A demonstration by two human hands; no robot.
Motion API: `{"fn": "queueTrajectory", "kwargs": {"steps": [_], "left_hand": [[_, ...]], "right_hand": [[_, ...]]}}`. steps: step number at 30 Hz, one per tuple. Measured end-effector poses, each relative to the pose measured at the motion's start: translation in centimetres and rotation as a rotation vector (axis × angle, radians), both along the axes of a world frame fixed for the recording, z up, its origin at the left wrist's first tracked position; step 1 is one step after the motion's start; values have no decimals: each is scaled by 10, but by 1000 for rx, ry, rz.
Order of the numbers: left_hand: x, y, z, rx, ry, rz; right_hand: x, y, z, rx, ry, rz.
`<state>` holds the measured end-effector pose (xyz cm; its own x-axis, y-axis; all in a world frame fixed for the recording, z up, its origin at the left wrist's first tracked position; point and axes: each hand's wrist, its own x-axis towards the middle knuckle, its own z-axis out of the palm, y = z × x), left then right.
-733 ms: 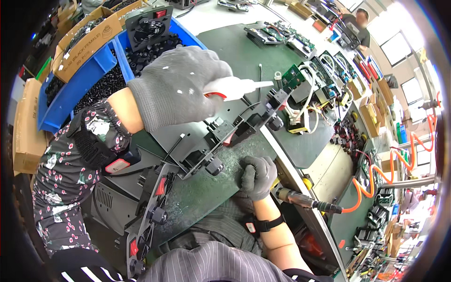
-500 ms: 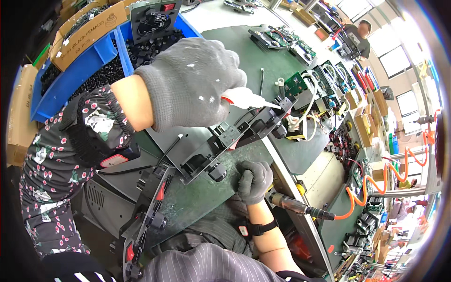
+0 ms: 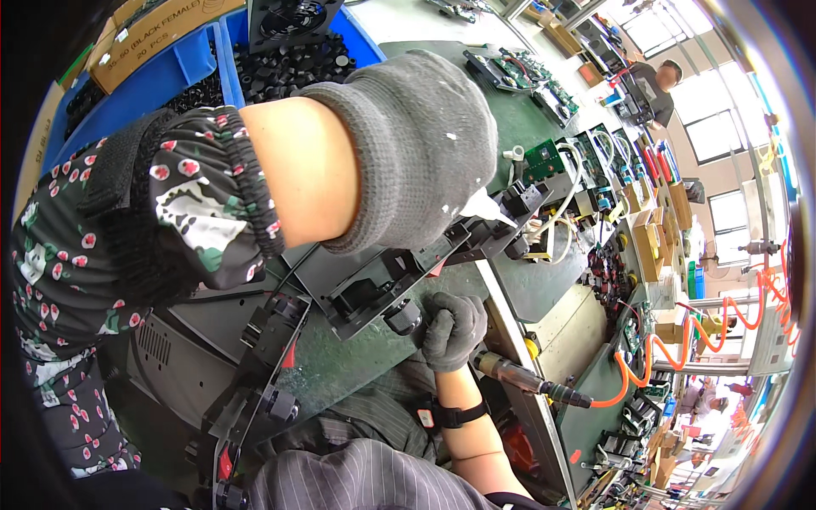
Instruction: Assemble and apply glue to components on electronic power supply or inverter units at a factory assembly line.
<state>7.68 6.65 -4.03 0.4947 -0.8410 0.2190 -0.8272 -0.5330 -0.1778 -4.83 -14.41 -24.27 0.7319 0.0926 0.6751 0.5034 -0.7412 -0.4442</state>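
My left hand (image 3: pixel 425 144), in a grey knitted glove below a floral sleeve, is closed around a white squeeze bottle (image 3: pixel 486 206). Only the bottle's pointed nozzle shows; the glove hides the rest. Its tip points at the far right end of a black panel (image 3: pixel 365 293) fitted with sockets and a round black knob (image 3: pixel 403 317). Beside that knob, my right hand (image 3: pixel 455 330), also gloved in grey, is curled into a fist; whatever lies inside the fingers is hidden. A second black panel (image 3: pixel 259 374) with red rocker switches stands nearer, to the left.
A pneumatic screwdriver (image 3: pixel 518 374) on a coiled orange hose (image 3: pixel 654 353) lies right of my right wrist. Blue bins (image 3: pixel 157 89) of small black parts stand back left. Circuit board assemblies (image 3: pixel 540 161) sit on the green bench (image 3: pixel 382 64). Another person (image 3: pixel 650 89) is far back right.
My left hand has moved right and nearer with the bottle, whose nozzle now slopes down along the panel's right end. My right hand remains closed in nearly the same place.
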Motion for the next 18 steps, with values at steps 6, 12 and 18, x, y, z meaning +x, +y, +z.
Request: {"fn": "queueTrajectory", "kwargs": {"steps": [6, 12, 18], "left_hand": [[7, -2, -2, 53, 40, 3], [4, 5, 5, 30, 65, 5], [6, 11, 9, 13, 92, -3]], "right_hand": [[1, -2, -5, -3, 17, -18], [0, 0, -2, 0, 7, -29], [0, 0, -3, -7, 11, -34]]}}
